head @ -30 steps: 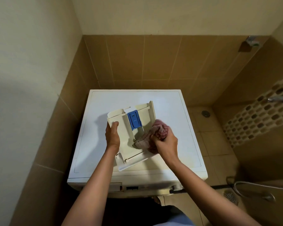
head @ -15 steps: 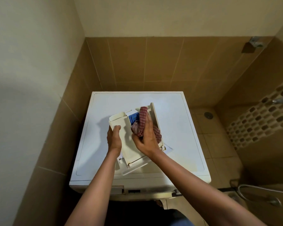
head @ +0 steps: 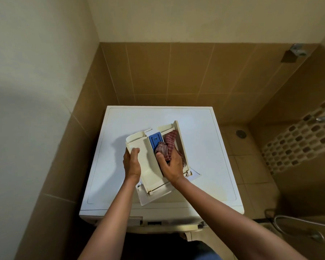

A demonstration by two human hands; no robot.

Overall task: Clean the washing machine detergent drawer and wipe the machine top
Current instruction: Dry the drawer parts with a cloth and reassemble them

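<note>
— Where does the detergent drawer point(head: 148, 166) lie?

— On the washing machine top point(head: 210, 147), about the middle and slightly toward the near edge. Its front panel point(head: 154, 197) rests on the white surface at the near end, closest to the person.

— And which way does it run?

— Its long axis goes from the person toward the tiled back wall point(head: 186, 72), with the far end leaning a little to the right. The open compartments face upward toward the camera. A blue insert point(head: 155, 140) sits in the middle channel near the far end.

— What does the left hand point(head: 131, 163) do?

— It grips the drawer's left wall. The thumb point(head: 135, 150) lies over the rim onto the inner face; the other fingers curl around the outside, mostly hidden.

— The right hand point(head: 172, 166)?

— Its fingers are closed around a bunched red checked cloth point(head: 168, 144) and push it into the right-hand compartment. The cloth lies between the blue insert and the drawer's tall right wall, reaching beyond the fingertips toward the far end.

— So the drawer sits between the two hands?

— Yes: the left hand is at its left edge, the right hand inside its right half, and the pale left compartment shows bare between them. The drawer's far end stands clear of both hands.
</note>
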